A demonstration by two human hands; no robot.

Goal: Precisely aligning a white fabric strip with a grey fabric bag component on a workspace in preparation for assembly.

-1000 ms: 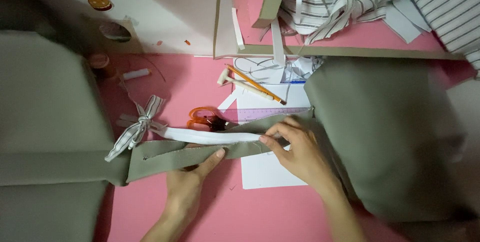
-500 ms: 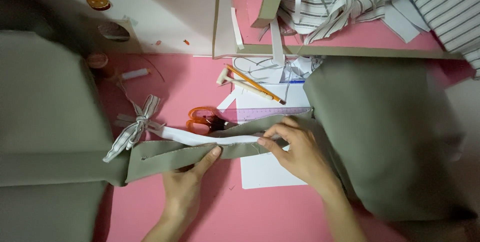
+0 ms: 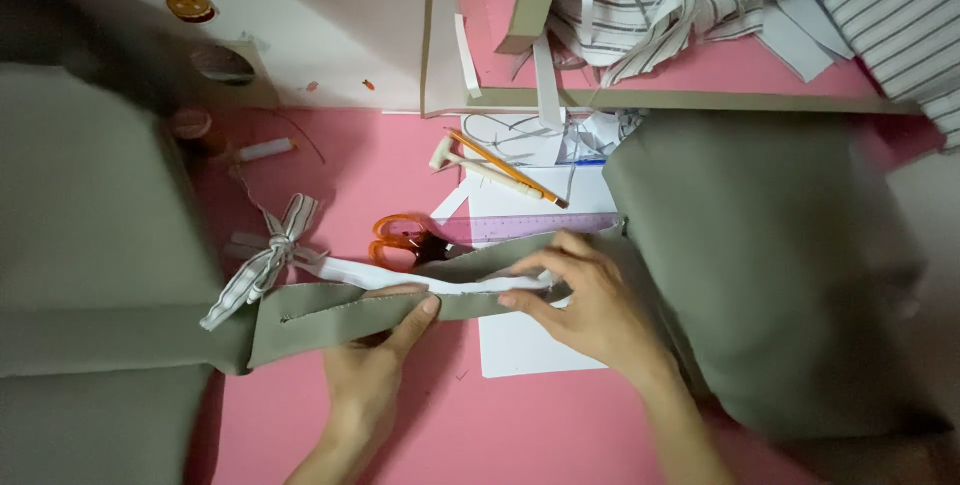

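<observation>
Left hand [image 3: 375,370] flat on the green fabric strip [image 3: 340,310], fingers [image 3: 415,315] stretched out and close together, pressing the strip down onto the pink table [image 3: 400,165]. No grip there, just pressure from the fingertips. Right hand [image 3: 590,305] pinching the same strip further along, thumb and forefinger narrow, closed on the fold with a white strip [image 3: 400,277] sandwiched at the upper edge. Strip running between both sets of fingertips, left end joining the large green fabric [image 3: 90,245] beyond the left hand, right end running into the other green fabric [image 3: 760,255] past the right wrist. Orange scissors [image 3: 405,240] just above the left fingertips, touching the white strip. Striped bow [image 3: 265,265] left of them. White paper [image 3: 530,345] under the right fingers. Purple ruler [image 3: 530,227] just above the right fingers, pencil [image 3: 505,167] further up.
</observation>
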